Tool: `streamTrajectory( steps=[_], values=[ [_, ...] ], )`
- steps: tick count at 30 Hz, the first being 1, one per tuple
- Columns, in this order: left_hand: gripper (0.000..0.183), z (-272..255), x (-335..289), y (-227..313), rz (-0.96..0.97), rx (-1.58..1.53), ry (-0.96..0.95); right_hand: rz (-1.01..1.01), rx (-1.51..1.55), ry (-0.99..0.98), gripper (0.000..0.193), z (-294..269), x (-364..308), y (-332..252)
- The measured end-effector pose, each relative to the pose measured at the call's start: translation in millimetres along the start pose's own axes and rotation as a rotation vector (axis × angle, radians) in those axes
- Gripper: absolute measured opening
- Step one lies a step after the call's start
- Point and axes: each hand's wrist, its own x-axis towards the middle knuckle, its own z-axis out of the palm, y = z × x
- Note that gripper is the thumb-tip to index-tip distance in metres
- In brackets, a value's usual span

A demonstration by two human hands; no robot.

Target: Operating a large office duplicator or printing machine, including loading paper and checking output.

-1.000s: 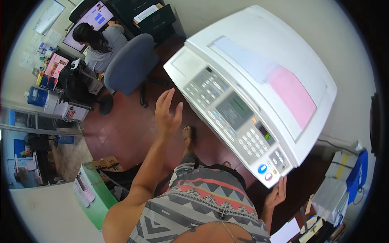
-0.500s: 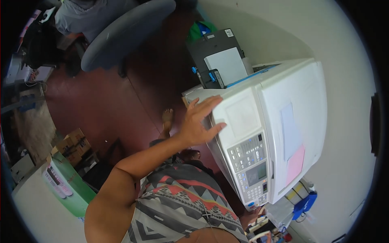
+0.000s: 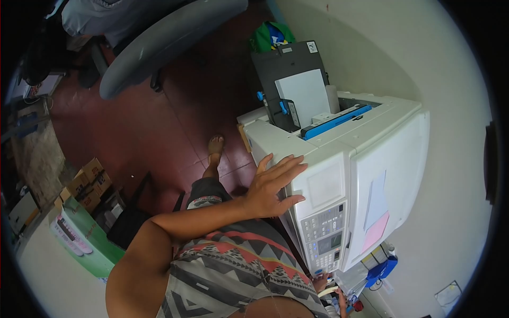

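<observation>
My left hand (image 3: 273, 188) lies palm down with fingers spread on the front left corner of a white copier-type machine (image 3: 297, 148). Its thumb points toward a control panel (image 3: 323, 236) with grey buttons and a small screen. Nothing is held in that hand. Beyond it, a black paper tray (image 3: 273, 74) with blue guides carries a stack of white paper (image 3: 305, 93). A blue bar (image 3: 336, 122) spans an opening beside the stack. Skin-coloured patches show past the panel's near end, but I cannot make out whether they are my right hand.
A grey chair (image 3: 175, 45) with a seated person stands far left on the red floor (image 3: 132, 122). Cardboard boxes (image 3: 90, 183) and a green box (image 3: 87, 238) are at the left. Blue and pink sheets (image 3: 376, 230) lie on the machine's lid; a green bag (image 3: 270, 37) sits behind the tray.
The view has shifted, and more of the machine's far top and the blue bar shows. My left hand stays on about the same corner, fingers still spread.
</observation>
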Motion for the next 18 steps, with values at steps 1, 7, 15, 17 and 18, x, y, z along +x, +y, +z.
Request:
streamTrajectory(
  steps=[1, 7, 15, 17, 18],
  values=[
    [0.073, 0, 0, 0, 0.000, 0.002, 0.000, 0.001, -0.005, 0.005, 0.053, 1, 1, -1],
    [0.075, 1, 0, 3, -0.008, 0.009, 0.015, 0.019, -0.034, 0.012, 0.052, -6, 2, 1],
    [0.074, 3, -1, 7, -0.018, 0.023, 0.023, -0.080, -0.175, -0.098, 0.039, -26, 1, 14],
    [0.075, 4, -1, 8, -0.015, 0.014, 0.050, -0.130, -0.051, -0.155, 0.037, -20, 0, 18],
    [0.075, 4, -1, 9, -0.018, 0.022, 0.030, -0.159, 0.089, -0.150, 0.036, -15, -2, 19]
  ],
)
